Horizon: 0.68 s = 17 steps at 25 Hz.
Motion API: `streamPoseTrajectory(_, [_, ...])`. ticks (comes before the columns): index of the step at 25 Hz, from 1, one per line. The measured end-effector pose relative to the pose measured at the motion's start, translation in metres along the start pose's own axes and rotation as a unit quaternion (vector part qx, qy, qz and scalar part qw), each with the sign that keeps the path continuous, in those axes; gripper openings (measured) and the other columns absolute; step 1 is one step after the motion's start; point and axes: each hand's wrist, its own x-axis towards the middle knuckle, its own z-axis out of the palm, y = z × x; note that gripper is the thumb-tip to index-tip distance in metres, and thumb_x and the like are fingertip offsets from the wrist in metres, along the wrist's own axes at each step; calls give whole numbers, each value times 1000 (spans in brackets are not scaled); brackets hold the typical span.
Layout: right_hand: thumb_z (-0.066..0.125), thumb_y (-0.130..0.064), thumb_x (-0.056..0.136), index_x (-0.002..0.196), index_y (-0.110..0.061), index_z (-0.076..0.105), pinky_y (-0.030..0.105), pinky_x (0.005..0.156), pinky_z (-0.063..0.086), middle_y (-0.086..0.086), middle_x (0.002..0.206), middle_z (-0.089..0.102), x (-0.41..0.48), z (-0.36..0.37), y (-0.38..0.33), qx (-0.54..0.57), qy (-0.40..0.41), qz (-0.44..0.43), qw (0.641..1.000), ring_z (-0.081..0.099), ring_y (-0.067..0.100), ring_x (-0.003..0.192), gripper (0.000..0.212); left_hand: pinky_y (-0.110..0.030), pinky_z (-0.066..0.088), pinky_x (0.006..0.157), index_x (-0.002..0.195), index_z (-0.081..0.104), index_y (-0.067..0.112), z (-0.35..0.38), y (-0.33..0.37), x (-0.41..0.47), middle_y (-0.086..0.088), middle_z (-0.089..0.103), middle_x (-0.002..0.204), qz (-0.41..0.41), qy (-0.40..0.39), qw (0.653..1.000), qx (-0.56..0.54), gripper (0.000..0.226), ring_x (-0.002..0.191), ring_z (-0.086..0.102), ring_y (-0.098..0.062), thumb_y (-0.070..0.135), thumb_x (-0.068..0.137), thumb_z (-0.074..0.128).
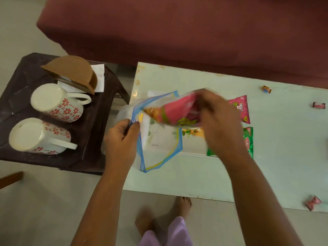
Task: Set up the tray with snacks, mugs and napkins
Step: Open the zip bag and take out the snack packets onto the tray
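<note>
**Pink packet at the mouth of the zip bag**

Pink and blurred, the snack packet point(177, 112) sits at the centre of the frame, one end poking into the open mouth of a clear zip bag point(159, 148) over the pale table point(284, 157). The right hand point(218, 121) has its fingers curled round the packet's other end. The left hand point(122, 139) pinches the bag's blue rim between thumb and fingers. A second pink packet point(241, 107) and a green packet point(248, 141) lie on the table just right of the right hand. At the left of the frame, a dark brown tray point(95, 121) carries two flowered mugs point(56, 103) point(39, 135) turned bottom-up, and a brown napkin holder point(74, 71) with white napkins point(99, 75). Three wrapped sweets point(266, 89) point(319, 105) point(313, 202) are scattered towards the right edge.
</note>
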Motion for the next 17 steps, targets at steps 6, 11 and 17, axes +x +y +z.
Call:
streamPoseTrajectory(6, [45, -23, 96, 78, -23, 59, 13, 39, 36, -6, 60, 57, 30, -38, 124, 339, 164, 440, 815, 45, 6, 43, 23, -45, 42, 61, 79, 55, -9, 30, 3, 3, -38, 57, 79, -3, -16, 1000, 25, 44, 62, 47, -33, 35, 78, 56])
streamPoseTrajectory(11, [48, -21, 93, 68, -19, 59, 23, 44, 36, 7, 75, 56, 46, 7, 196, 151, 101, 494, 850, 45, 15, 50, 27, -39, 38, 65, 74, 50, -10, 38, -4, 5, -38, 56, 80, -18, -27, 999, 19, 43, 71, 50, -29, 32, 81, 56])
streamPoseTrajectory(17, [36, -45, 97, 101, -10, 58, 32, 55, 52, 13, 97, 62, 41, 16, 206, 35, 81, 486, 869, 58, 21, 67, 41, -28, 41, 61, 78, 55, -8, 48, -5, 11, -31, 57, 75, -28, -10, 999, 24, 28, 69, 50, -24, 16, 92, 55])
